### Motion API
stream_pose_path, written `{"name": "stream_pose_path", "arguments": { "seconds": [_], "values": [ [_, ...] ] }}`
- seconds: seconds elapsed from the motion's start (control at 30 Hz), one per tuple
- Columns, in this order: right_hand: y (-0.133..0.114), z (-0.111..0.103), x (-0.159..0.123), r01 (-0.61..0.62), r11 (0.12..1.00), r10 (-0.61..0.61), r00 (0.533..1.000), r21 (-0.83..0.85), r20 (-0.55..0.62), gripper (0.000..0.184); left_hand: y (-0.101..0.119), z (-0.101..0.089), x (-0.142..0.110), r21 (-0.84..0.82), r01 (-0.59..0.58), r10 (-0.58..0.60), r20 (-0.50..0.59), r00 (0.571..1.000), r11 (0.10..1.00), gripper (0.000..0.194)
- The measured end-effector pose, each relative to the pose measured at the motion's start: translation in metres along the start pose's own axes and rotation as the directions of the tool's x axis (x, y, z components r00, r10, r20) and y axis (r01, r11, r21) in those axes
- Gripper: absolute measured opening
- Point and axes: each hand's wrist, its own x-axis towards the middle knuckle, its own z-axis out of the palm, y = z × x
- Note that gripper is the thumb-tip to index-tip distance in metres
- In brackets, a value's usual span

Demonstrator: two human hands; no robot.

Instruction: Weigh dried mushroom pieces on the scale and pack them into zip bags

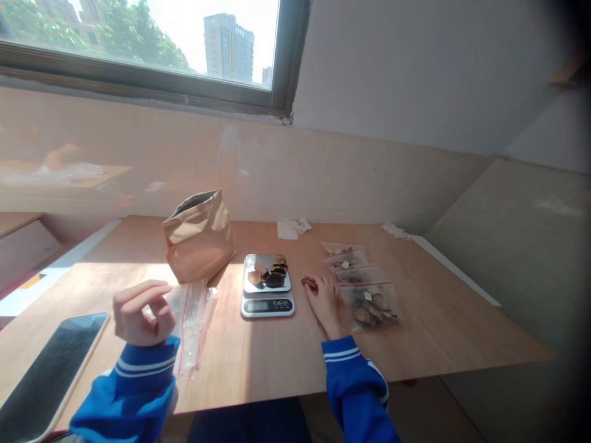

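Note:
My left hand [140, 312] hovers above the table with its fingers curled loosely and nothing seen in them, just left of a pile of empty clear zip bags [191, 320]. My right hand [324, 303] lies on the table right of a small digital scale [267, 286]; its fingertips touch a dark dried piece [309, 282]. Several dark dried pieces [269, 272] lie on the scale's platform. An open brown paper pouch [198, 237] stands behind the empty bags. Filled zip bags [364, 286] lie in a row beside my right hand.
A dark tablet or phone [48, 369] lies at the table's near left corner. Crumpled white paper [292, 228] and another scrap [395, 231] sit at the back edge by the wall. The wooden table [438, 320] ends close on the right.

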Motion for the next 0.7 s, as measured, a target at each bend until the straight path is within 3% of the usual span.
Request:
{"name": "stream_pose_path", "arguments": {
  "seconds": [0.07, 0.13, 0.17, 0.27, 0.37, 0.47, 0.6, 0.7],
  "values": [
    [0.001, 0.001, -0.001, -0.010, 1.000, 0.010, 1.000, -0.008, 0.006, 0.022, 0.018, -0.008, 0.009, 0.051, -0.131, 0.129, 0.039, 0.991, 0.990, 0.015],
    [0.002, 0.001, -0.002, -0.021, 1.000, 0.021, 1.000, -0.014, 0.013, 0.022, 0.029, -0.014, 0.012, 0.139, -0.114, 0.077, 0.245, 0.966, 0.984, 0.019],
    [0.002, 0.000, -0.002, -0.025, 1.000, 0.026, 1.000, -0.015, 0.018, 0.022, 0.030, -0.016, 0.009, 0.186, -0.112, 0.038, 0.360, 0.932, 0.976, 0.020],
    [0.001, 0.000, -0.002, -0.034, 0.999, 0.035, 0.999, -0.011, 0.033, 0.022, 0.013, -0.019, -0.014, 0.288, -0.158, -0.030, 0.553, 0.833, 0.944, 0.027],
    [0.001, 0.000, -0.003, -0.035, 0.999, 0.035, 0.999, 0.001, 0.029, 0.023, -0.017, -0.019, -0.048, 0.363, -0.246, -0.034, 0.617, 0.786, 0.899, 0.036],
    [0.001, 0.001, -0.004, -0.032, 0.999, 0.032, 0.999, 0.009, 0.007, 0.025, -0.037, -0.018, -0.070, 0.297, -0.463, 0.180, 0.647, 0.741, 0.835, 0.029],
    [0.001, 0.003, -0.005, -0.032, 0.999, 0.032, 0.999, 0.016, -0.002, 0.027, -0.041, -0.020, -0.076, 0.254, -0.714, 0.437, 0.644, 0.628, 0.653, 0.029],
    [0.002, 0.004, -0.006, -0.020, 1.000, 0.020, 1.000, 0.023, 0.003, 0.027, -0.040, -0.021, -0.075, 0.262, -0.751, 0.473, 0.640, 0.606, 0.606, 0.027]
  ]
}}
